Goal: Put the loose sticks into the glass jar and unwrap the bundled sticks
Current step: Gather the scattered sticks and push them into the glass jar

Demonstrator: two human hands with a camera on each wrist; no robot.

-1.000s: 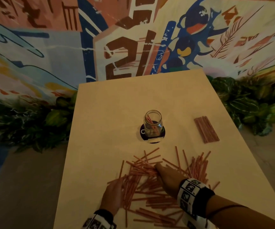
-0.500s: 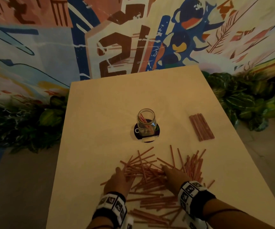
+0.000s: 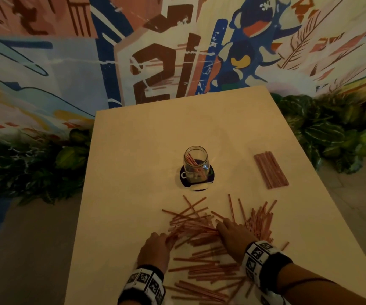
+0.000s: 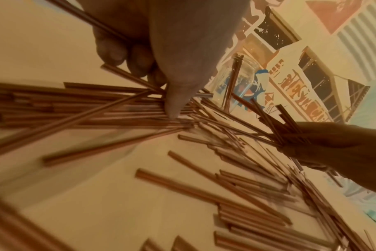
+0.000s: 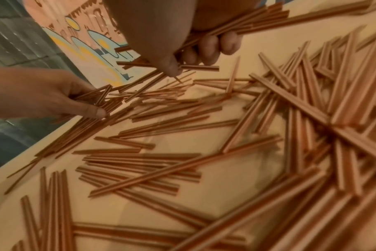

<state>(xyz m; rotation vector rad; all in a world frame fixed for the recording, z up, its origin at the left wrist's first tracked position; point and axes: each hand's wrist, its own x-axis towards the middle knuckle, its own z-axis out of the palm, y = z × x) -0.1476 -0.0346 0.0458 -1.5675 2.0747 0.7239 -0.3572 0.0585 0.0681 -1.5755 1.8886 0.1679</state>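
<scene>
Loose sticks [image 3: 202, 230] sit clamped in both hands' grip, glass jar [image 3: 196, 163] beyond.

My hands [image 3: 155, 249] [image 3: 236, 235] sit in the stick pile [image 3: 210, 245] that covers the near table [image 3: 133, 150]. Beyond it, bare table leads to the jar [image 3: 195, 164] standing mid-table. The bundle [image 3: 271, 170] lies far right, with open table between them. The left side lies open.

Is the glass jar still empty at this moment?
No, the glass jar already holds a few sticks, leaning inside it in the head view.
</scene>
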